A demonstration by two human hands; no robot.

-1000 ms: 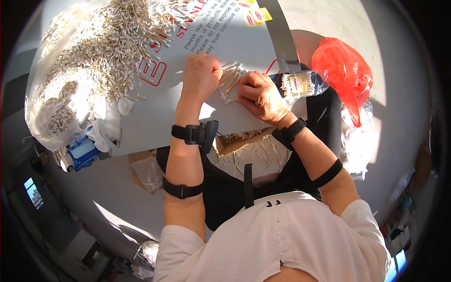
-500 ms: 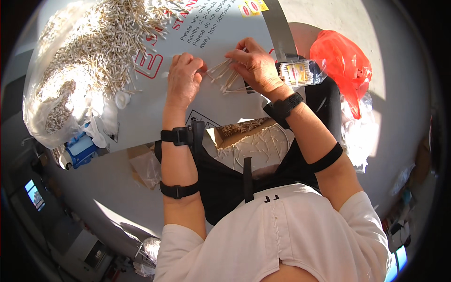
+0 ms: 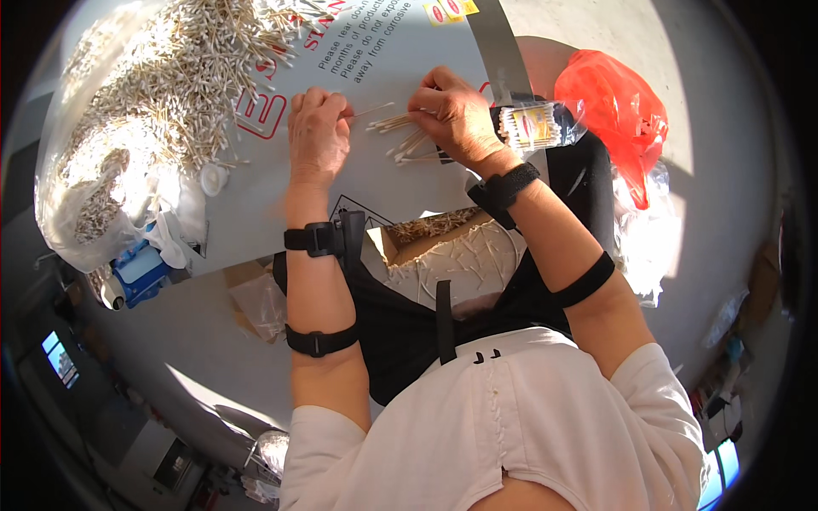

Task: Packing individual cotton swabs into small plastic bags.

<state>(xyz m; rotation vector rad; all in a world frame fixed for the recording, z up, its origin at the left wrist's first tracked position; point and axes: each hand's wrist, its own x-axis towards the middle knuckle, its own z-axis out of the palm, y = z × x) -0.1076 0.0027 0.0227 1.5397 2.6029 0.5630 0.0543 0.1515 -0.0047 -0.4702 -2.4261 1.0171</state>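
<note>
In the head view, your left hand [image 3: 320,136] has its fingers clamped on one slim, white-tipped cotton swab [image 3: 375,109] over the grey printed counter [image 3: 264,192], its long axis running rightward, slightly away from you. Your right hand's [image 3: 457,119] fingers pinch a small pale-stemmed swab bundle [image 3: 389,124], pointing left.

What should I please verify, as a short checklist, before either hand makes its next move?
1. Left hand pinching one cotton swab: ok, apparently near one end.
2. Right hand gripping swabs firmly: cannot tell; its fingers hide the contact.
3. Loose swabs between the hands neatly aligned: not ok, they fan out unevenly.
4. Swab pile on the left hand's side: ok.
5. Clear packet of swabs to the right of the right hand: ok.
</note>
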